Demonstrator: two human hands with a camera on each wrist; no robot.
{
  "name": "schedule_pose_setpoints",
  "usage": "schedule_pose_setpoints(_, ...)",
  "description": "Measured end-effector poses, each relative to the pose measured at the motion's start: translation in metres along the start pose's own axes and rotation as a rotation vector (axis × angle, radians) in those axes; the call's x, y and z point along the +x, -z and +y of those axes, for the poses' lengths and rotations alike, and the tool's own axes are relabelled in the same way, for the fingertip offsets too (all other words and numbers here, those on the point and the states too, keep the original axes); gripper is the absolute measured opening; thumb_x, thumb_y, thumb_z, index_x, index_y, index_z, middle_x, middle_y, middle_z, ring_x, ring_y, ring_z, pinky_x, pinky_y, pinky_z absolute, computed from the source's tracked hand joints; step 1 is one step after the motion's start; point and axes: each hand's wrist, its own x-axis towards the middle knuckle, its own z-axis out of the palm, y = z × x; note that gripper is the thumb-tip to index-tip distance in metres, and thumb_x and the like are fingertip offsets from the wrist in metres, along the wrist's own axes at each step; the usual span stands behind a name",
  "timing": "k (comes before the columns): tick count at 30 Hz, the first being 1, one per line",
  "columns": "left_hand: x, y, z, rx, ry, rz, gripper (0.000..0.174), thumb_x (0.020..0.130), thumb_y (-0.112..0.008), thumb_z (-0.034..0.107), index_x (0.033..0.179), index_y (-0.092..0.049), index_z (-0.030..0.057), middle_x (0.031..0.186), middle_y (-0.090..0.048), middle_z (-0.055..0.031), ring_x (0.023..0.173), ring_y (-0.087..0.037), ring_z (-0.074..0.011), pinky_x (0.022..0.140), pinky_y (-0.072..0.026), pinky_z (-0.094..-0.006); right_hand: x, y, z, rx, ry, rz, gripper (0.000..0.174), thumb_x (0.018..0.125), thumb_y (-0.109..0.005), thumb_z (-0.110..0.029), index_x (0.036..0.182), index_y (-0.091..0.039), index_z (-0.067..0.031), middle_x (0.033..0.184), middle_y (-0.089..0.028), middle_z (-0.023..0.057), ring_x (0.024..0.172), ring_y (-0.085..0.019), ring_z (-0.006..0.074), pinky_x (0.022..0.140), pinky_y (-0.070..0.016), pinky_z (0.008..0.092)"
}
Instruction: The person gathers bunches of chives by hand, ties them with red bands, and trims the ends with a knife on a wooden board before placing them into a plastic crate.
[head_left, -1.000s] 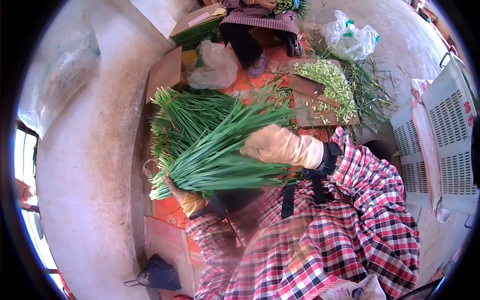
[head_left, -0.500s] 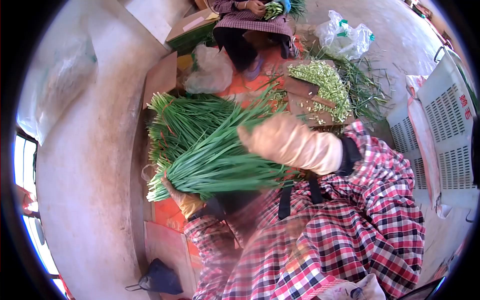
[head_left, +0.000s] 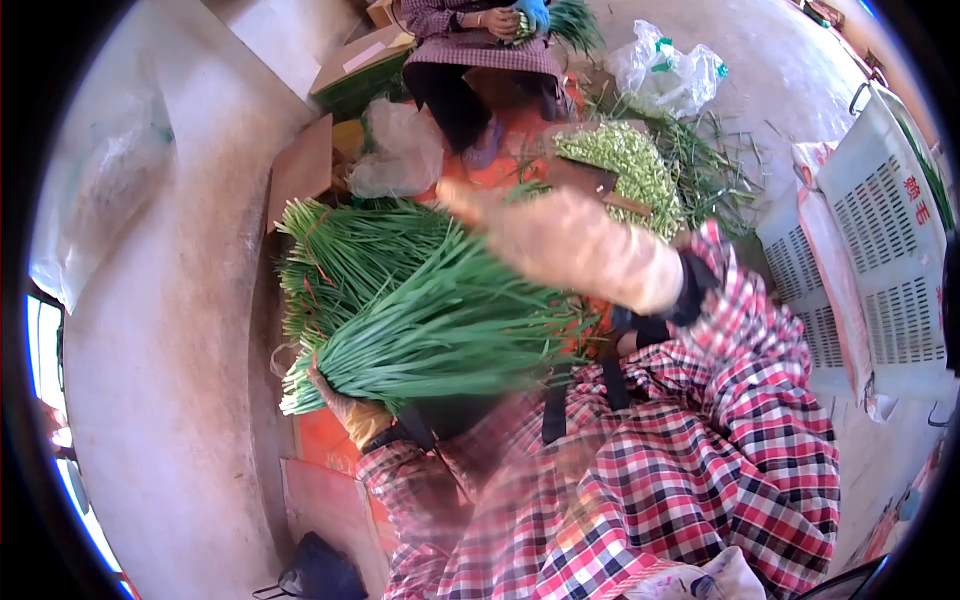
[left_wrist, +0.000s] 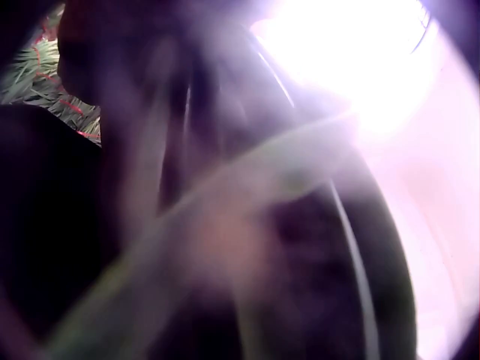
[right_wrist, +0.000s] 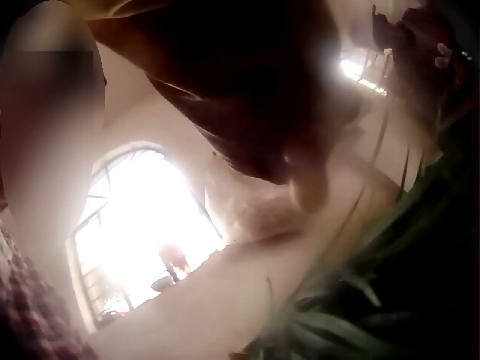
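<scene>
Currently, the left hand [head_left: 352,412] grips the green bunch [head_left: 430,335], with the right hand [head_left: 560,240] above its leaves

Head view: the bunch lies just to the 8 o'clock side of centre, its pale stem ends towards 8 o'clock and its leaves fanning towards 2 o'clock. The left hand's fingers are curled round it near the stem ends. The right hand is blurred over the leaves, one finger stretched towards 10 o'clock; whether the other fingers are open or closed, I cannot tell. Tied bundles [head_left: 350,245] with red ties sit beside the bunch at its 11 o'clock. At 1 o'clock a board carries chopped pieces [head_left: 630,165] and a cleaver [head_left: 585,177]. A perforated crate [head_left: 870,240] stands at 3 o'clock, and a seated person [head_left: 480,55] holds greens at 12 o'clock.

Left wrist view: a blurred pale-green strip [left_wrist: 247,176] crosses the middle from 7 to 2 o'clock; greens with red ties show at 10 o'clock. The fingers cannot be made out.

Right wrist view: the dark shape of the right hand fills 12 o'clock, with green leaves at 4 o'clock and a bright window [right_wrist: 146,225] at 8 o'clock.
</scene>
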Motion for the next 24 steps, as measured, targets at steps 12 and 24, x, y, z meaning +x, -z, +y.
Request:
schedule_pose_setpoints(12, 0.006, 0.013, -0.001, -0.071, 0.105, -0.024, 0.043, 0.091, -0.054, 0.047, 0.114, -0.060, 0.0108, 0.116, -0.062, -0.0076, 0.105, -0.057, -0.0260, 0.094, -0.0457, -0.0428, -0.005, -0.033, 0.048, 0.404, -0.031, -0.041, 0.025, 0.088, -0.055, -0.026, 0.096, -0.066, -0.0045, 0.086, -0.067, 0.0169, 0.074, -0.065, 0.0279, 0.062, -0.0499, 0.0387)
schedule_pose_setpoints(24, 0.011, 0.017, -0.004, 0.000, -0.011, -0.006, 0.045, 0.091, -0.053, 0.048, 0.118, -0.055, 0.0129, 0.120, -0.058, -0.0079, 0.109, -0.055, -0.0274, 0.097, -0.0442, -0.0448, -0.076, -0.006, -0.010, 0.506, -0.386, -0.765, 0.039, 0.081, -0.068, -0.041, 0.104, -0.070, -0.0093, 0.086, -0.070, 0.0114, 0.074, -0.067, 0.0245, 0.071, -0.0512, 0.0328)
